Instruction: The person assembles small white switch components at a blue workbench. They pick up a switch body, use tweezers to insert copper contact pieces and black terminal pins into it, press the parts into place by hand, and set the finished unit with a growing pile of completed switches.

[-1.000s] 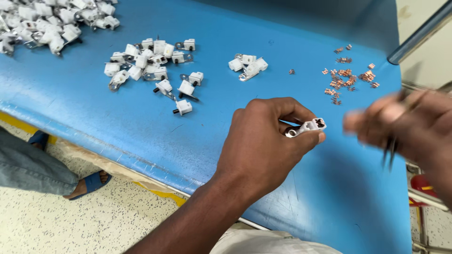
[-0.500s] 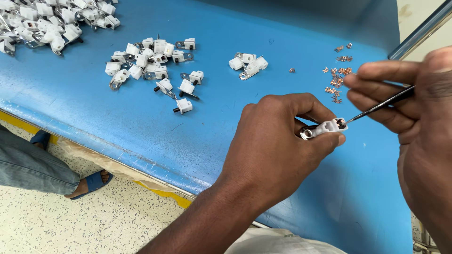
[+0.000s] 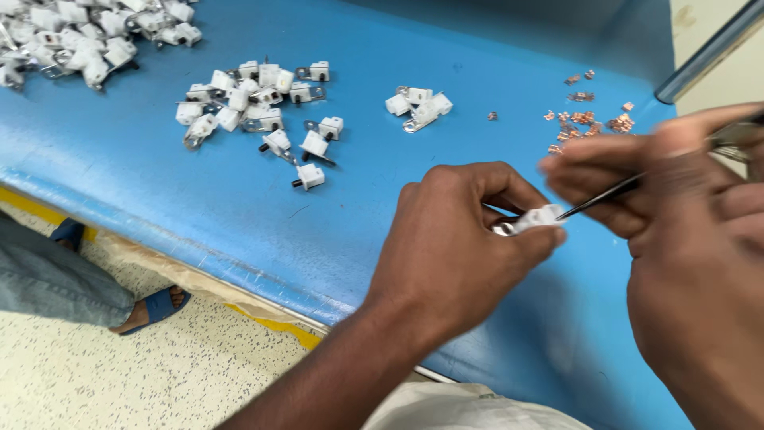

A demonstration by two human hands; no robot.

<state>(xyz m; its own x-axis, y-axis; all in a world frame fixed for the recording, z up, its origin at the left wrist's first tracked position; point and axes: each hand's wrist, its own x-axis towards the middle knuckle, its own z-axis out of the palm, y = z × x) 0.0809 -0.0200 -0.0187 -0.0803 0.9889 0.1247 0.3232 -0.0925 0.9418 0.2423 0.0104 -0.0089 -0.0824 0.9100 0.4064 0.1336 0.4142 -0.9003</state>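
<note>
My left hand pinches a small white plastic switch part between thumb and fingers, above the blue table. My right hand, blurred, grips thin dark tweezers whose tip touches the right end of that part. Small copper contacts lie scattered on the table just beyond my right hand.
A small group of white parts lies mid-table, a larger cluster left of it, and a big pile at the far left. Below the table edge, another person's foot in a blue sandal rests on the speckled floor.
My right hand has come in from the right with the tweezers and brought their tip to the white part. My left hand stays closed on the part.
</note>
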